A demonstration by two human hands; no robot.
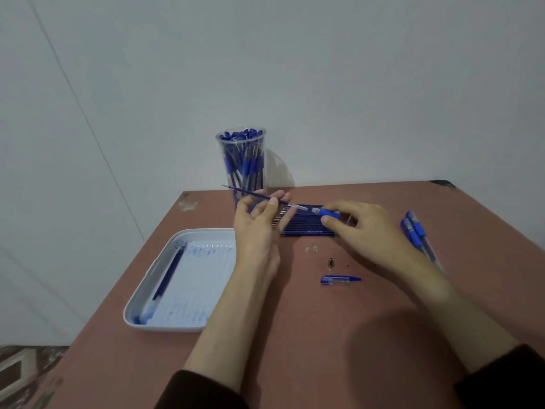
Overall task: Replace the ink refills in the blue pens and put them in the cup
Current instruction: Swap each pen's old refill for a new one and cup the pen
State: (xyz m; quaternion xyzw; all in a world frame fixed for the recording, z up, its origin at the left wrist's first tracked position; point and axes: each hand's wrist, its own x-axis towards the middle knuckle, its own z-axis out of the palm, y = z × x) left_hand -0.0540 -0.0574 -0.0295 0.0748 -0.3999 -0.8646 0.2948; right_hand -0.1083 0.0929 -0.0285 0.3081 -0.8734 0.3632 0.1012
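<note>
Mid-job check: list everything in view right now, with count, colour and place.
cup: one, clear, full of blue pens, back of table
loose pens: at least two, blue, right side of table
refill stack: one row, dark blue, under the hands; count unclear
tray: one, white, ink-smeared, left side
tray refill: one, dark blue, lying in the tray
pen cap: one, blue and clear, centre of table
metal tip: one, dark, just beyond the cap
table: one, reddish-brown
held refill: one, dark blue, above the stack
pen barrel: one, clear with blue grip
left hand: pinches the held refill
right hand: grips the pen barrel
</note>
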